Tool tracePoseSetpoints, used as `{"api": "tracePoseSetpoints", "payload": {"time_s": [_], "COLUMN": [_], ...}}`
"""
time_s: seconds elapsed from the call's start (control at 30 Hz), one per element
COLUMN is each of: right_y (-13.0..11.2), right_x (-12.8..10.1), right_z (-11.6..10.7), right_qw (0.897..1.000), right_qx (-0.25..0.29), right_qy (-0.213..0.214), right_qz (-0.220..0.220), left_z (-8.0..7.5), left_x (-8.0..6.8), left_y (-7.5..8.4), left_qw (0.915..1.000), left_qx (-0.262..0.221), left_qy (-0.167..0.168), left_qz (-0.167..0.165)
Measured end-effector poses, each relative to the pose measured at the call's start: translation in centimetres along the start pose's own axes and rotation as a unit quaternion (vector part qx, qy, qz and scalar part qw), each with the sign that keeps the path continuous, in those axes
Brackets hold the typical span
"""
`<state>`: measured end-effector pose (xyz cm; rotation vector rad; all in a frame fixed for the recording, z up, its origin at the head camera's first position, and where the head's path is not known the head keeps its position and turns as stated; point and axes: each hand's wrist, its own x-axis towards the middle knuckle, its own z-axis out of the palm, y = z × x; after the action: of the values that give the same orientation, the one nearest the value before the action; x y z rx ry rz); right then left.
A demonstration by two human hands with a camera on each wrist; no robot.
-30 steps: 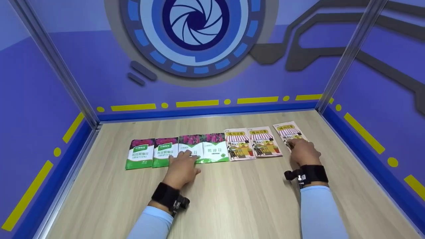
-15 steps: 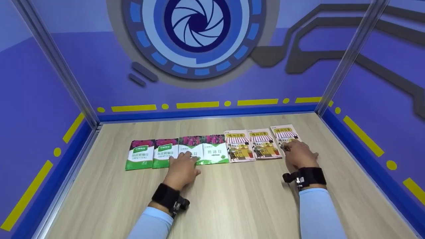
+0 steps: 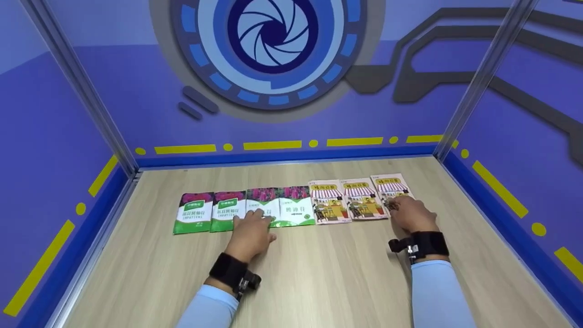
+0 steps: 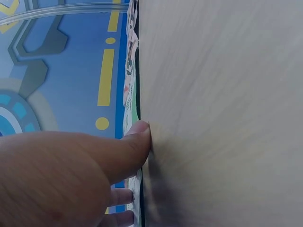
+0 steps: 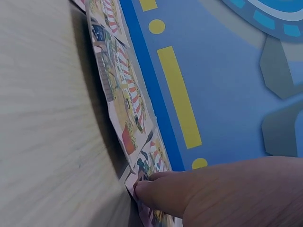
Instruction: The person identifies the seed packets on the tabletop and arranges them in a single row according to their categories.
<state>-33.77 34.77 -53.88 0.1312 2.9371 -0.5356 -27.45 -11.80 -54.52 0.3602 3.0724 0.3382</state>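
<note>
Row: seven seed packets lie flat in one line across the middle of the head view, on the wooden tabletop (image 3: 319,273); four green ones to the left, three pink shop-front ones to the right.
Left hand: the left hand (image 3: 249,231) rests palm down just left of centre, fingers fairly straight and close together, their tips on the lower edge of the third green packet (image 3: 263,205); in the left wrist view the thumb (image 4: 128,146) presses flat on the wood beside the packet edges.
Right hand: the right hand (image 3: 410,213) sits right of centre, fingertips bearing down on the lower part of the last pink packet (image 3: 391,187); the right wrist view shows a fingertip (image 5: 142,189) on that packet's corner, pressing, not pinching.
Neighbours: the middle pink packet (image 3: 363,199) lies just beside the last one, edges nearly touching.
Step, as I judge it: squaring the end packet into line while the other hand steadies the green group.
Next move, as I judge it: a small sliding nudge with flat fingers, keeping light pressure so the thin packet does not buckle or ride over its neighbour.
</note>
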Motion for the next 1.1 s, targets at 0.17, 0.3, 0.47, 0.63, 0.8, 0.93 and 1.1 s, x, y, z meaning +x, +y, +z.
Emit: {"api": "tracePoseSetpoints", "payload": {"time_s": [0.17, 0.3, 0.47, 0.63, 0.8, 0.93, 1.1], "right_y": [0.1, 0.3, 0.2, 0.0, -0.1, -0.2, -0.9], "right_x": [0.0, -0.2, -0.3, -0.4, -0.2, 0.0, 0.0], "right_z": [0.0, -0.1, -0.4, -0.5, -0.7, -0.6, -0.5], "right_qw": [1.000, 1.000, 1.000, 1.000, 1.000, 1.000, 1.000], "right_qx": [0.004, 0.002, 0.003, 0.006, 0.003, -0.012, -0.018], "right_qy": [0.003, 0.002, -0.003, 0.000, 0.006, 0.010, 0.016], "right_qz": [0.005, 0.012, 0.012, 0.007, 0.000, -0.004, -0.010], "left_z": [-0.1, -0.2, -0.2, -0.2, -0.3, -0.3, -0.2], "left_x": [0.1, 0.2, 0.2, 0.1, 0.2, 0.1, 0.0], "left_y": [0.3, 0.5, 0.7, 0.6, 0.5, 0.4, 0.3], "left_qw": [1.0000, 1.0000, 1.0000, 1.0000, 1.0000, 1.0000, 0.9999], "left_qx": [0.004, 0.004, 0.001, 0.004, -0.004, -0.008, -0.011], "left_qy": [-0.002, -0.005, -0.006, -0.005, -0.002, 0.001, 0.005], "left_qz": [0.000, 0.002, -0.001, -0.001, -0.001, 0.001, 0.002]}}
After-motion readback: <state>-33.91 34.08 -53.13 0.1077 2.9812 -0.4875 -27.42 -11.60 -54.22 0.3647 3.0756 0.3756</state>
